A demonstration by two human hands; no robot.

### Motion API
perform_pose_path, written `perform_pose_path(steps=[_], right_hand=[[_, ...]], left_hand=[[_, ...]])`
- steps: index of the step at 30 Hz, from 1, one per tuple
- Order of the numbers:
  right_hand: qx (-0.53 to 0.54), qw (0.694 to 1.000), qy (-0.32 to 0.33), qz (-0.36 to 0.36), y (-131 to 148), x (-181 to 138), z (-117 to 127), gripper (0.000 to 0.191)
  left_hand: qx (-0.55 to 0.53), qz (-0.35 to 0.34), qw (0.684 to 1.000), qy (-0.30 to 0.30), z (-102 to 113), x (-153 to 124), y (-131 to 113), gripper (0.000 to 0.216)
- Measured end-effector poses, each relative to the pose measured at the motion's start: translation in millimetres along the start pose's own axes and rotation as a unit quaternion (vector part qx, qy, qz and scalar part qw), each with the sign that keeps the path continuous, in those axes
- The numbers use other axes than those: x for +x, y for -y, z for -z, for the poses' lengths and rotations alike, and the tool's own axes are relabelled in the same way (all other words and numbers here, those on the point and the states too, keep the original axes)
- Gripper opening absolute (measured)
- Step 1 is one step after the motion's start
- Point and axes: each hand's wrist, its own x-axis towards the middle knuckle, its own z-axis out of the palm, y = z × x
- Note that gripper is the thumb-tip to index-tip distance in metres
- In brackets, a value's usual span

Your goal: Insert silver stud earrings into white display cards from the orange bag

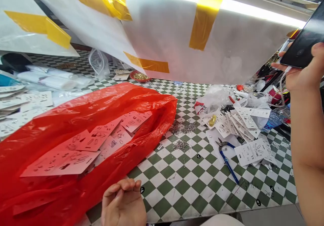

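My right fingers (279, 64) grip a black smartphone (302, 44) held up at the right. My left fingers (121, 186) curl half-closed, pinching nothing I can discern, just beside a red plastic bag (76, 145) of printed cards (86, 148) on the checkered counter (192, 195).

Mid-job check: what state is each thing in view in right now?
Left hand: raised, fingers curled.
Right hand: gripping phone.
Phone: held up, screen dark.
Red bag: open, cards inside.
Loose cards: heaped.
Pliers: lying flat.
Plastic sheet: taped up overhead.

black smartphone (302, 42) | tilted, upper right | red plastic bag (88, 109) | open, holding printed cards (134, 119)
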Motion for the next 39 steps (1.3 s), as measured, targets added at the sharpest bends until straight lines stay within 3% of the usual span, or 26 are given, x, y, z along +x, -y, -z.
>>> perform_pose_path(steps=[2, 6, 10, 12, 18, 26, 30, 36, 39], right_hand=[[0.069, 0.997, -0.024, 0.024, 4, -4, 2, 0.044], [0.104, 0.993, 0.048, -0.013, 8, -17, 11, 0.051], [0.118, 0.99, 0.074, -0.031, 9, -37, 12, 0.05], [0.111, 0.991, 0.055, -0.045, 8, -47, 6, 0.053], [0.073, 0.987, -0.114, -0.081, -4, -60, -12, 0.048], [0.158, 0.984, -0.067, -0.047, -6, -59, -14, 0.036], [0.151, 0.984, -0.082, -0.05, -6, -60, -16, 0.028], [0.105, 0.985, -0.135, -0.037, -13, -59, -14, 0.045], [0.088, 0.986, -0.138, -0.043, -15, -58, -10, 0.035]], left_hand=[[-0.012, 0.006, 1.0, -0.015, -1, 0, -2, 0.011], [-0.032, 0.006, 0.999, -0.037, -1, 1, -3, 0.012], [-0.029, 0.011, 0.999, -0.033, 0, 3, -2, 0.012], [-0.022, 0.015, 0.999, -0.033, 2, 3, -1, 0.012], [-0.006, -0.002, 1.0, -0.02, 4, 4, 0, 0.009], [-0.027, 0.007, 0.999, -0.029, 2, 2, -2, 0.011], [-0.026, 0.006, 1.0, -0.011, 1, 1, -1, 0.011], [-0.005, -0.016, 1.0, 0.014, 4, 3, 0, 0.007], [0.0, -0.027, 0.999, 0.029, 6, 4, 0, 0.008]])
